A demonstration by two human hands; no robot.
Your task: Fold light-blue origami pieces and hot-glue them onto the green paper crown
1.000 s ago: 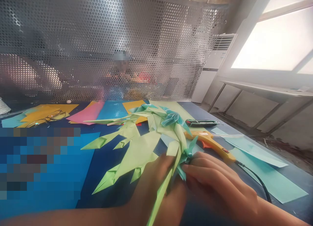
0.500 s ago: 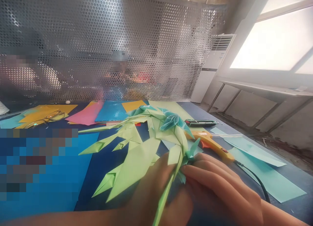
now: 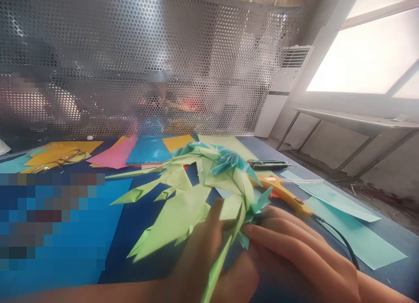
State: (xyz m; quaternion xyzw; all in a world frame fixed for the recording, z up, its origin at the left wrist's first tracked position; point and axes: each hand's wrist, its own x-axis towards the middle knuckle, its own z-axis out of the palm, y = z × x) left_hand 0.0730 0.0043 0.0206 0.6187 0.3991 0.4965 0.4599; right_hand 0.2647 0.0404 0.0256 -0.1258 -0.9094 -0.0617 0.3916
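Observation:
A folded paper piece [image 3: 183, 207] of light green leaves and a long stem fills the middle of the head view, with a teal paper flower [image 3: 231, 161] on top. My left hand [image 3: 209, 255] is closed around the stem from the left, one finger up against a green leaf. From the right, my right hand [image 3: 294, 246] pinches the small teal folded part [image 3: 260, 202] beside the stem. Its fingertips are partly hidden behind the paper.
An orange glue gun [image 3: 288, 196] and a dark cutter [image 3: 270, 164] lie right of the paper piece. Teal sheets [image 3: 360, 233] are farther right. Yellow, pink [image 3: 114, 153] and blue sheets and glasses [image 3: 67, 159] lie behind. A perforated metal screen [image 3: 196, 63] stands across the back.
The green leaves have tilted and shifted slightly to the right. A finger of my left hand now points up beside the stem. My right hand has barely moved.

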